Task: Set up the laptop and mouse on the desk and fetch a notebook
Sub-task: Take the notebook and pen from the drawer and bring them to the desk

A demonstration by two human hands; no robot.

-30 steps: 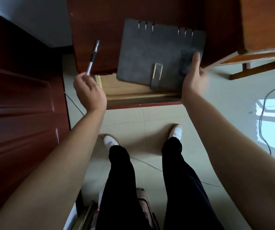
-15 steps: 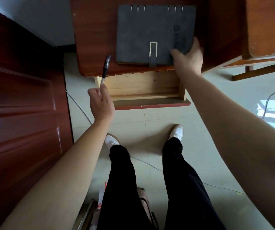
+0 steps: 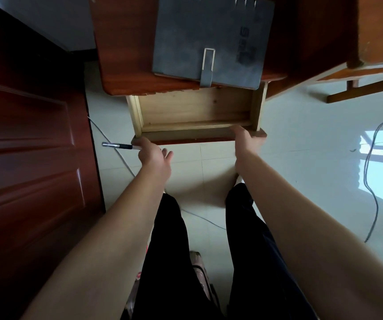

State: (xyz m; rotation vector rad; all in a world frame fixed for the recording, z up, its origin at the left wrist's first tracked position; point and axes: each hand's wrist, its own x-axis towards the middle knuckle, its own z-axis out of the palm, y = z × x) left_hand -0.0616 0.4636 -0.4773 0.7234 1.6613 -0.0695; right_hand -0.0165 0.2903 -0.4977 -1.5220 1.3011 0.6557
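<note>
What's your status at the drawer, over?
Left hand holds pen; right hand on front of open drawer. Notebook on desk, edge overhanging drawer. Nothing seen blocking.

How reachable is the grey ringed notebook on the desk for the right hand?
Probably yes: the right hand grips the front of the pale wooden drawer, and the grey ringed notebook lies uncovered beyond, overhanging the reddish wooden desk.
</note>
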